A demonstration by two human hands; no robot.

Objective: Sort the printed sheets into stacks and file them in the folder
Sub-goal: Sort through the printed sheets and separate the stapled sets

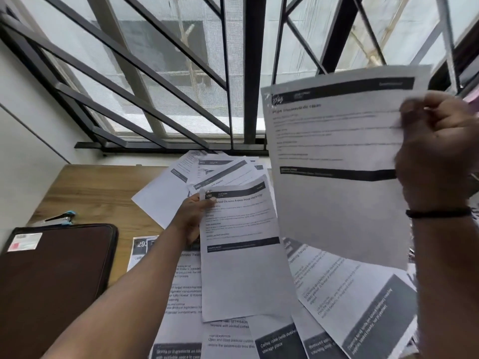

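Observation:
My left hand point(193, 213) grips the top left corner of a printed sheet numbered 3703 point(241, 255), held just above the table. My right hand point(435, 146) pinches the right edge of another printed sheet point(334, 156), raised high in front of the window. Several more printed sheets point(337, 307) lie fanned across the near and right part of the wooden table point(90, 187), and a smaller loose pile of sheets point(207, 172) lies by the window sill. The closed dark brown folder point(54, 281) rests at the table's left, with a white label on its cover.
A stapler with a blue end point(61, 219) lies just beyond the folder. Dark metal window bars point(254, 73) stand right behind the table's far edge. A white wall point(23, 125) borders the left side.

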